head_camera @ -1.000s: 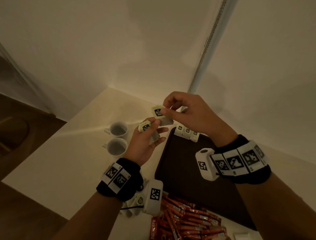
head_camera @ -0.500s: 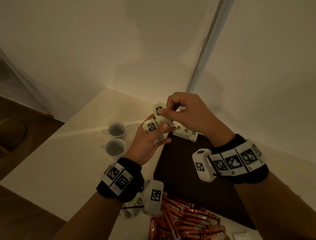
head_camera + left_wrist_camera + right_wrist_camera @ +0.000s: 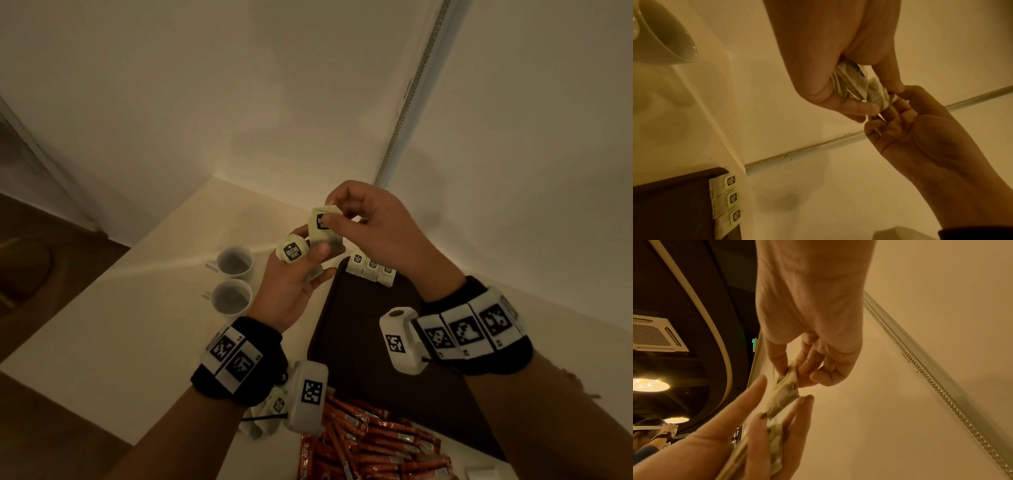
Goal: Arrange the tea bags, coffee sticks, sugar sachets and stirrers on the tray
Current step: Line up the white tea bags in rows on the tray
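Observation:
Above the dark tray's [image 3: 363, 342] far left corner, my right hand [image 3: 363, 222] pinches the top of one pale green tea bag [image 3: 322, 229], which stands upright. Just below it, my left hand [image 3: 298, 274] grips a small stack of tea bags [image 3: 291, 251] between thumb and fingers; the stack's edges [image 3: 851, 81] show in the left wrist view. The right wrist view has the pinched tea bag [image 3: 785, 392] hanging over the left fingers [image 3: 756, 399]. Three tea bags [image 3: 371, 269] lie in a row at the tray's far edge. Orange coffee sticks [image 3: 370, 442] are piled at the near edge.
Two white cups [image 3: 233, 279] stand on the cream table [image 3: 120, 325] left of the tray. More tea bags [image 3: 270, 407] lie under my left wrist. A white sachet [image 3: 481, 474] peeks in at the bottom right. Walls meet right behind the table's far corner.
My right hand has turned its tea bag from flat to upright and brought it down against the left hand's stack. The left hand has tilted its stack so the label faces up.

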### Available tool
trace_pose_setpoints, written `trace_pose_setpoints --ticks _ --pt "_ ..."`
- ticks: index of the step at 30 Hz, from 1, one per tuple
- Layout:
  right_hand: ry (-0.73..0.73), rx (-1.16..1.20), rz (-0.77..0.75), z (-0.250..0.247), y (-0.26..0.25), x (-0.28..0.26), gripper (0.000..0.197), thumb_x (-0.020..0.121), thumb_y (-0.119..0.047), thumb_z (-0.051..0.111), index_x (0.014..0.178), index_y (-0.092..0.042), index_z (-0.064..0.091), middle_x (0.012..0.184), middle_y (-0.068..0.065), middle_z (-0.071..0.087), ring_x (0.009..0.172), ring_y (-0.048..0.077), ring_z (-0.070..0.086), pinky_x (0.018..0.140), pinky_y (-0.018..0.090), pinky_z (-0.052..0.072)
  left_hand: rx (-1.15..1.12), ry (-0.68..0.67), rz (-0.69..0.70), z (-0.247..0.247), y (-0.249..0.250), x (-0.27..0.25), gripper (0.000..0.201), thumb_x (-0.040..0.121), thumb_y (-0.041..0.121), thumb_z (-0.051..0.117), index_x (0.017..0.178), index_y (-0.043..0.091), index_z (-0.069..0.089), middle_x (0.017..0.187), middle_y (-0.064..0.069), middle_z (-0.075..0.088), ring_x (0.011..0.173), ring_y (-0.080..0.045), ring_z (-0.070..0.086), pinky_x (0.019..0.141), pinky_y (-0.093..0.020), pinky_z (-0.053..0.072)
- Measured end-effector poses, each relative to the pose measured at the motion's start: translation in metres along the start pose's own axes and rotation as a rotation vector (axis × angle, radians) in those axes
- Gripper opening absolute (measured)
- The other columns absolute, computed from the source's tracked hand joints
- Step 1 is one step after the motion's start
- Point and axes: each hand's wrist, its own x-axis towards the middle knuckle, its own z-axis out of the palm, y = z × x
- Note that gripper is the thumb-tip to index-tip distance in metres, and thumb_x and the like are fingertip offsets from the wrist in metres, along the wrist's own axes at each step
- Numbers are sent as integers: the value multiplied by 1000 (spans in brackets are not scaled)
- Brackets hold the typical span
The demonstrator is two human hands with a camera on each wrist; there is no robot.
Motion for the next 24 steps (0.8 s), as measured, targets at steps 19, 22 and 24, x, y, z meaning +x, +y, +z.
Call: trace_pose_setpoints --ticks 19,22,24 --pt "54 -140 10 -7 -8 -3 16 86 -12 65 102 -15 69 77 -7 59 51 7 65 55 17 53 -268 -19 -103 13 -4 -4 26 76 12 58 102 12 60 94 -5 73 88 -16 70 68 -21 57" --pt "36 -148 36 -10 -6 -2 12 85 -13 67 96 -13 71 77 -7 63 56 11 67 59 21 56 -264 -6 -98 13 -3 -4 27 77 10 58 104 11 60 93 -6 72 84 -15 70 70 -21 57" --pt "36 -143 29 -13 -4 -1 8 84 -14 68 91 -14 71 74 -7 63 58 9 65 57 21 56 -253 15 -92 12 -5 -3 23 77 10 58 101 11 60 93 -6 72 84 -17 70 68 -21 57"
